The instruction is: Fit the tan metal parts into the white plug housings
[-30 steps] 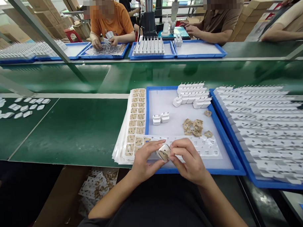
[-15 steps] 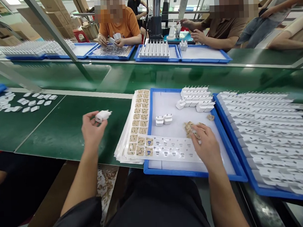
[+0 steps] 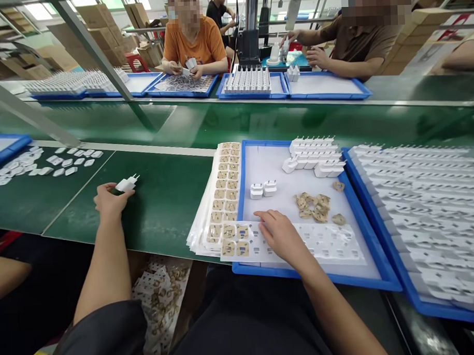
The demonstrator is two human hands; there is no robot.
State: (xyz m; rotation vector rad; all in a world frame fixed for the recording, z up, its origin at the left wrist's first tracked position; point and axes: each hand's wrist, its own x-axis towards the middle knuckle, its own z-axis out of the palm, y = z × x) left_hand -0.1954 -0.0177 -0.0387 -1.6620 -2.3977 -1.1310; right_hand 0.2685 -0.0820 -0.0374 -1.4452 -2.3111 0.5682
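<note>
My left hand [image 3: 112, 198] holds a white plug adapter [image 3: 126, 184] between thumb and fingers above the green table, its two pins pointing right. Over the label sheet [image 3: 328, 241], which lies across the blue-rimmed tray [image 3: 290, 272], my right hand [image 3: 275, 230] is open with fingers spread and nothing in it. Tan labels remain at that sheet's left end. Two white adapters [image 3: 263, 189] stand behind my right hand. Crumpled tan pieces [image 3: 313, 207] lie to its right.
A stack of label sheets [image 3: 212, 199] borders the tray's left side. On the right is a second tray [image 3: 424, 308] full of white adapters. White flat pieces [image 3: 67, 162] lie at left. People work across the belt.
My left hand has moved left with the adapter. My right hand has left the tan pieces and moved left over the label sheet. The view has shifted slightly.
</note>
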